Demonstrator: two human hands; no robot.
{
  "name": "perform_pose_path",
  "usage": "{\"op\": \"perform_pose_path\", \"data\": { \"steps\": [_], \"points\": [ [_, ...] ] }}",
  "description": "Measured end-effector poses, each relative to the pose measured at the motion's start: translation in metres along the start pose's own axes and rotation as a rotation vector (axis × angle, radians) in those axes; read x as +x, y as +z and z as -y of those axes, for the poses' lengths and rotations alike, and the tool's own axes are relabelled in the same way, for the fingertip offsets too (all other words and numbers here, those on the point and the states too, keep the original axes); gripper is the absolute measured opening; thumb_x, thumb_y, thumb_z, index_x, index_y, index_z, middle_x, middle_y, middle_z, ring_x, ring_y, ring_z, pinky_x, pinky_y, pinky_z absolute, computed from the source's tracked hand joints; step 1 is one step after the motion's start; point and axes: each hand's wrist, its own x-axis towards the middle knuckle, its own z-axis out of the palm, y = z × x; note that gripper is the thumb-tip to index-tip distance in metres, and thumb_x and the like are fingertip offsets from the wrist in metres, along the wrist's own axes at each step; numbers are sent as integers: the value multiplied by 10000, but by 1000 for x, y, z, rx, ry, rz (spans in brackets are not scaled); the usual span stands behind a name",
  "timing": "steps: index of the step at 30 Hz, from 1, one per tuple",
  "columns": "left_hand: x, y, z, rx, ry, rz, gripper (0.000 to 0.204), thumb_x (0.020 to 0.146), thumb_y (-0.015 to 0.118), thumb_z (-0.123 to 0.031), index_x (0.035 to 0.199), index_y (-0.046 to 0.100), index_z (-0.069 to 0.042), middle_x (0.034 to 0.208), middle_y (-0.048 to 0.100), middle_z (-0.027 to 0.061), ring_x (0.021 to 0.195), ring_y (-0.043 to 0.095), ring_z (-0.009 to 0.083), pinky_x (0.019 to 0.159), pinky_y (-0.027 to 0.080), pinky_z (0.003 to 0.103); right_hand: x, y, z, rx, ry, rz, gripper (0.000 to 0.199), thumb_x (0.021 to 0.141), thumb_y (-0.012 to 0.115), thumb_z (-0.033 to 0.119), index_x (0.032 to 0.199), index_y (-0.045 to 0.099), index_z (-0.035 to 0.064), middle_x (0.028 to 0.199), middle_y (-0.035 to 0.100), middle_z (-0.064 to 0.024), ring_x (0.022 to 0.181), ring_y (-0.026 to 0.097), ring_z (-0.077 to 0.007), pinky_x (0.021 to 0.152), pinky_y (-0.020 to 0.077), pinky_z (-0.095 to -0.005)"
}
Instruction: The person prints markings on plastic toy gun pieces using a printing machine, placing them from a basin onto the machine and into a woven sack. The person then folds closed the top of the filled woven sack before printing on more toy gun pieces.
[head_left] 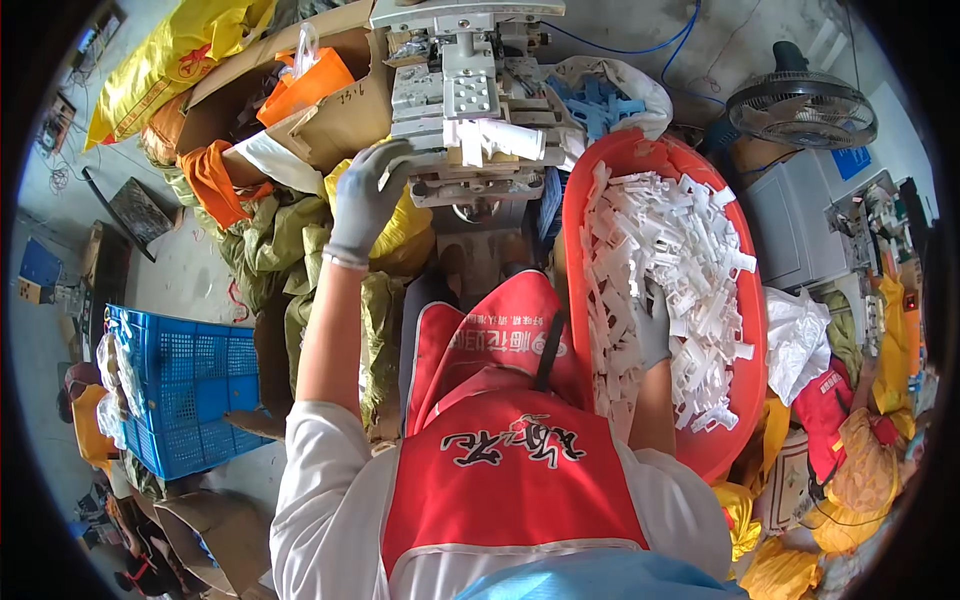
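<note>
In a grey glove, my left hand [364, 205] is raised at the left edge of the grey metal machine [471, 85], its fingers apart and nothing visible in them. On the machine's front fixture rests a white plastic part [500, 140], shaped like a toy pistol. To my right stands a long red tub [748, 400] heaped with white plastic parts [690, 240] of similar look. My right hand [652, 325], also gloved, reaches into that heap. Its fingers are spread among the parts, their tips partly hidden.
Behind the tub is a white sack [650, 95] with light blue parts. A black fan [800, 108] stands at the far right. On the left are a cardboard box [340, 115] with orange things, green sacks [270, 240] and a blue crate [190, 390]. Another person [865, 450] sits at right.
</note>
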Motion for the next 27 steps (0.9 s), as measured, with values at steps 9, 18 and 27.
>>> {"op": "perform_pose_path", "data": {
  "steps": [9, 18, 27],
  "points": [
    [68, 34, -2, -191, -34, 344, 331, 808, 732, -110, 1128, 666, -59, 1072, 707, 139, 997, 681, 319, 868, 530, 375, -3, -6, 61, 221, 10, 89, 539, 944, 609, 140, 1436, 441, -3, 1383, 524, -91, 1285, 492, -201, 1088, 383, -341],
    [8, 11, 14, -209, -105, -56, 283, 836, 744, -102, 1101, 674, -33, 1086, 725, 120, 1005, 708, 245, 889, 537, 331, 78, 41, 177, 72, -368, 190, 507, 934, 576, 27, 1427, 465, -2, 1340, 559, -88, 1239, 533, -188, 1071, 398, -324],
    [-180, -60, 62, 22, -584, -239, 217, 925, 695, -167, 1111, 673, -58, 1101, 725, 98, 926, 700, 210, 813, 542, 316, 166, 146, 265, -398, -903, 330, 415, 871, 693, 139, 1277, 619, 97, 1300, 626, -110, 1206, 580, -312, 1029, 462, -389]
  ]
}}
